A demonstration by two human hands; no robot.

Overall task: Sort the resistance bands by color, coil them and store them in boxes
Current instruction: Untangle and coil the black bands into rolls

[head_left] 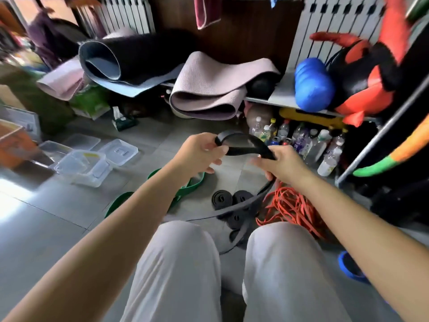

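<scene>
Pale-trousered knees (176, 263) filled the bottom centre of the frame. Above them, mid-frame, both hands held a black band (262, 148) in a small loop. The left hand (199, 152) pinched one end with curled fingers, and the right hand (283, 165) was curled round the strap, whose tail hung down between the knees. On the floor (58, 217) just beyond lay coiled black bands (222, 199), with a green band (188, 185) to their left and tangled orange bands (290, 205) to their right. Clear plastic boxes (81, 169) sat at centre left.
</scene>
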